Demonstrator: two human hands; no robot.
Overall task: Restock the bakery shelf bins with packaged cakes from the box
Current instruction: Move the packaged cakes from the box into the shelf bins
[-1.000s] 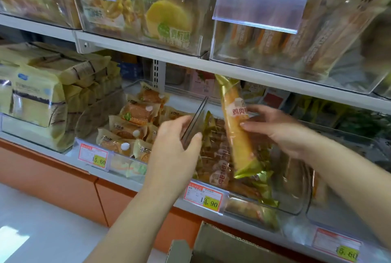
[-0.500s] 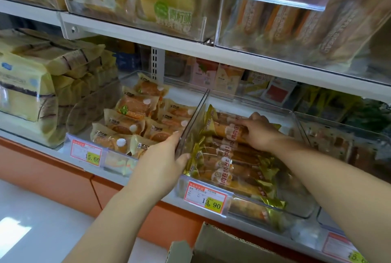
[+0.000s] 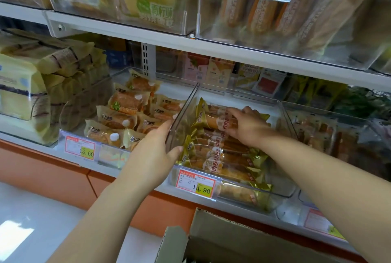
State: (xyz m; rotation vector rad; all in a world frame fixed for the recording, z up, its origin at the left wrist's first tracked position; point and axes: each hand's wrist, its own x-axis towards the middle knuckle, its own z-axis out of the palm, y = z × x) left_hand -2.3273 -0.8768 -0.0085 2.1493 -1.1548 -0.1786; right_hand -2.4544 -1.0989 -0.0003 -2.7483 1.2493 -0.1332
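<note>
Laid flat now, the glossy cake roll stays gripped by right hand; left hand clasps clear bin wall.

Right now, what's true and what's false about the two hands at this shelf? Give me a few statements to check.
1. The left hand grips the left wall of the bin. True.
2. The right hand holds a cake high above the bin. False: it rests on a cake lying at the back of the bin.
3. The bin's tag reads 15.60. False: it reads 13.90.
4. An open box stands below the shelf. True.
</note>
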